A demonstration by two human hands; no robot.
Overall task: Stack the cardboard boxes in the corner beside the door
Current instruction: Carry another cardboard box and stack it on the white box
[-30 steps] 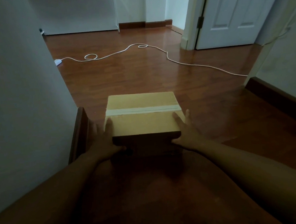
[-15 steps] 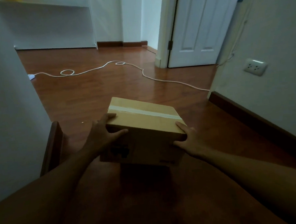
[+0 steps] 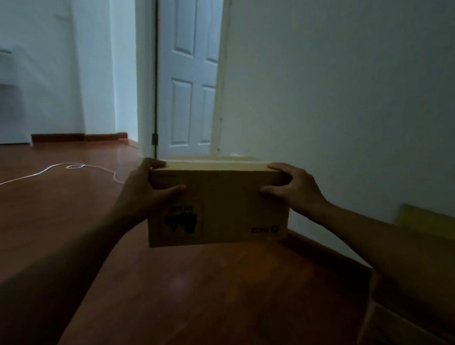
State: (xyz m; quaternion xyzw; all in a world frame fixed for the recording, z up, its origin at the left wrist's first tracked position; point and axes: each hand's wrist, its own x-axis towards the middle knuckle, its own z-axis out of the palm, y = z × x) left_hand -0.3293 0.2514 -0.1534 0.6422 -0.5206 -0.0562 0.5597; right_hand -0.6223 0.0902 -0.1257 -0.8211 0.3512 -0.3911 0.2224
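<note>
A brown cardboard box (image 3: 223, 207) with upside-down black printing on its near face is held in the air above the wooden floor, at the middle of the head view. My left hand (image 3: 145, 193) grips its left end, thumb on the front face. My right hand (image 3: 294, 189) grips its right end. A white panelled door (image 3: 191, 76) stands behind the box, with the white wall (image 3: 349, 85) to its right. Another cardboard box (image 3: 384, 320) shows partly at the lower right by the wall, behind my right forearm.
A white cable (image 3: 48, 171) trails across the reddish wooden floor (image 3: 175, 295) at the left. A dark skirting board (image 3: 321, 249) runs along the right wall. A yellow flat thing (image 3: 431, 221) leans at the wall, right. The room is dim.
The box has come up off the floor in both hands and now sits higher. My view has swung up and to the right, toward the door and right wall.
</note>
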